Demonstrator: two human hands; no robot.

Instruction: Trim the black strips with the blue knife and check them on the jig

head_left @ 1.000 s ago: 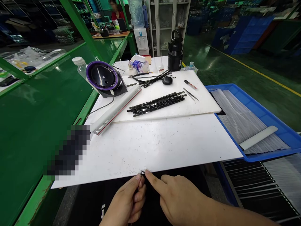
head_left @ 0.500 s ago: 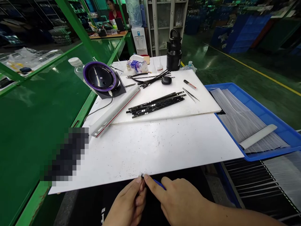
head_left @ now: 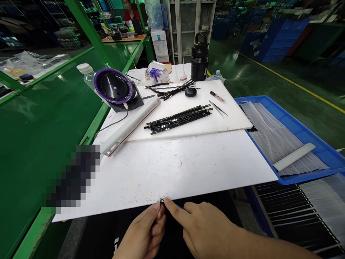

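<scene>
Just off the front edge of the white table, my left hand (head_left: pixel 147 228) pinches a small dark piece (head_left: pixel 161 201) between thumb and forefinger; most of it is hidden by the fingers. My right hand (head_left: pixel 205 223) is closed round a slim blue-handled tool (head_left: pixel 182 207), its forefinger stretched along toward the dark piece. Only a sliver of blue handle shows, and what kind of tool it is cannot be made out. Farther off, a bundle of black strips (head_left: pixel 179 119) lies on a white foam board (head_left: pixel 226 120), with tweezers (head_left: pixel 217 108) beside it.
A long white bar (head_left: pixel 132 126) lies left, near a purple-rimmed fan (head_left: pixel 113 86). Pliers (head_left: pixel 157 86), more black strips (head_left: pixel 179 90), a black case (head_left: pixel 191 92) and a black bottle (head_left: pixel 199 59) stand or lie farther back. A blue tray (head_left: pixel 293 118) is at the right.
Both hands have shifted very slightly left and stay together at the dark piece. Less of the blue handle shows now. The view has moved a little; the table things lie as before.
</scene>
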